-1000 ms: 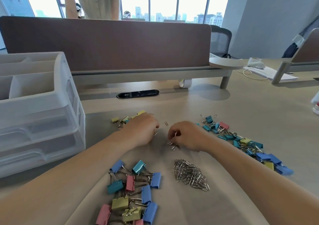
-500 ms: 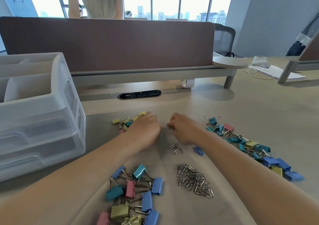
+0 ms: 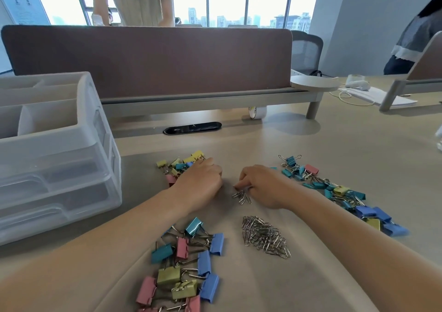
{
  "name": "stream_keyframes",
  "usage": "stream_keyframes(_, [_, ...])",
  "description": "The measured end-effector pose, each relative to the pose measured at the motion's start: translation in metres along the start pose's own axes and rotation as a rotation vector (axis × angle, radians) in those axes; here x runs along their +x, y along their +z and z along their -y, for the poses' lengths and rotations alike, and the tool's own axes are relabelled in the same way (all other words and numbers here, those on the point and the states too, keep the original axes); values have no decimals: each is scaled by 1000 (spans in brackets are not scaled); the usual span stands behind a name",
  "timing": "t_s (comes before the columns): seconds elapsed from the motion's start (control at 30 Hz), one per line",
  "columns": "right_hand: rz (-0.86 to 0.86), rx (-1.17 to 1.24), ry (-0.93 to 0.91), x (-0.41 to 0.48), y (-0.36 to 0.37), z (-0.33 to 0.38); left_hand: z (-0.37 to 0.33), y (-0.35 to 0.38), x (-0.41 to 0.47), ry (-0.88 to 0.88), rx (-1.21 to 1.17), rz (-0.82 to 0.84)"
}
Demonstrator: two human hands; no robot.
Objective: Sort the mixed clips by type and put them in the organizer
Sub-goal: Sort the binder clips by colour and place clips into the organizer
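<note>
My left hand (image 3: 199, 180) rests knuckles up on the desk with its fingers curled under, so what they hold is hidden. It lies beside a heap of small binder clips (image 3: 180, 164). My right hand (image 3: 260, 184) has curled fingers that pinch at a small cluster of paper clips (image 3: 242, 197). A bigger paper clip pile (image 3: 265, 237) lies nearer to me. Large coloured binder clips (image 3: 189, 263) sit at the front, and medium binder clips (image 3: 334, 192) stretch along the right. The white organizer (image 3: 71, 144) stands at the left with open top compartments and closed drawers.
A brown desk divider (image 3: 148, 58) runs across the back, with a black cable slot (image 3: 192, 127) and a tape roll (image 3: 257, 112) below it. A person stands behind the divider. Papers and a cable (image 3: 358, 93) lie at the far right.
My right hand dropped a few paper clips on the desk, reached forward, then drew back to that small cluster. My left hand barely moved.
</note>
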State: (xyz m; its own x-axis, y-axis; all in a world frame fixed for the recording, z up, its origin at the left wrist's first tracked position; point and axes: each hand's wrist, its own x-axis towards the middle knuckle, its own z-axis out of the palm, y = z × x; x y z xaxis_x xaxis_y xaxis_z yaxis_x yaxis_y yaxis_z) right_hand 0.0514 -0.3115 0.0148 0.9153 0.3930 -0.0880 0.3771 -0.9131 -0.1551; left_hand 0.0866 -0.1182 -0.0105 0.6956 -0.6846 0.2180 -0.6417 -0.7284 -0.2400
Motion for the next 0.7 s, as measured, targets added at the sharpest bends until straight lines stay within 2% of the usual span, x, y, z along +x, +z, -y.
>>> stream_keyframes(0.23, [-11, 27, 14, -23, 3, 9, -14, -9, -23, 42, -81, -33])
stream_keyframes(0.43, [-11, 66, 65, -39, 6, 16, -25, -28, -35, 126, -180, 127])
stream_keyframes(0.6, [-29, 70, 70, -52, 8, 22, -43, -37, -38, 34, -319, 180])
stream_keyframes(0.7, [-20, 79, 81, -58, 7, 25, -47, -44, -36, -78, -501, 170])
